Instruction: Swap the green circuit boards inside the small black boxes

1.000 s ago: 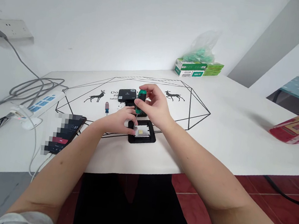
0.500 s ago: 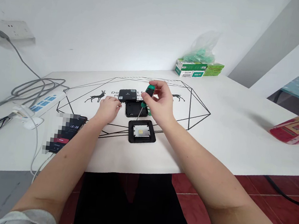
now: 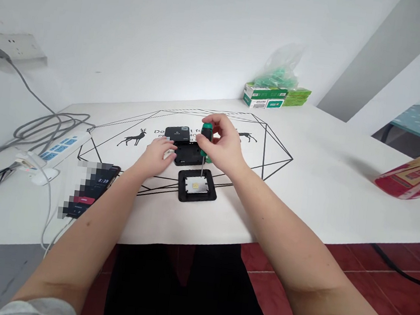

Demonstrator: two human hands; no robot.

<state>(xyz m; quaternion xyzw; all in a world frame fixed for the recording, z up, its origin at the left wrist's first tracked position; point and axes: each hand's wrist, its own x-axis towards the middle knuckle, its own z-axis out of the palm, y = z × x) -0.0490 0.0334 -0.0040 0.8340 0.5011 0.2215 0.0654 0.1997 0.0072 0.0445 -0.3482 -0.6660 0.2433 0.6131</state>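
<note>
Seated at a white table (image 3: 323,190), a person holds a green-handled screwdriver (image 3: 206,139) nearly upright in the right hand (image 3: 223,146), fingers curled and pinching the handle, its thin shaft pointing down at an opened black device base (image 3: 196,185) that lies flat just in front of the hands. A pale metal plate with a small yellowish square shows inside the base, so the housing is already open; whether the tip touches a screw is too small to tell. The left hand (image 3: 157,152) rests palm down on the tabletop, fingers loosely together and reaching toward a second black housing part (image 3: 188,154) just beyond the base, apparently touching its edge. Behind that sits a small black box (image 3: 177,133) (closed, with a label on top). As far as can be judged, the work is mid-way: the casing is apart, the inner plate in place, and fastening or removal remains to be done. To the left lie a phone (image 3: 92,189) and a power strip (image 3: 57,147) with grey cables; green cartons (image 3: 266,95) stand at the far edge.
</note>
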